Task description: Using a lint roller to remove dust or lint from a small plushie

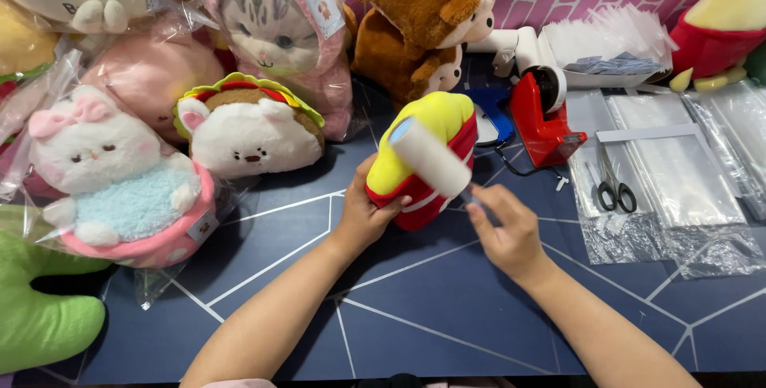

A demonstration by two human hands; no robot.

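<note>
My left hand [363,211] grips a yellow and red plush toy [435,120] from its left side, holding it just above the dark blue table [415,308]. My right hand [504,228] holds the handle of a lint roller [431,156]. The roller's white sticky cylinder lies diagonally against the front of the plush. Both forearms reach in from the bottom edge.
Bagged plush toys crowd the left: a white bunny in pink [120,180], a taco-shaped one [251,128], a pink cat [283,33], a brown monkey [423,17]. A red tape dispenser [542,120], scissors [613,188] and clear plastic bags [678,172] lie right.
</note>
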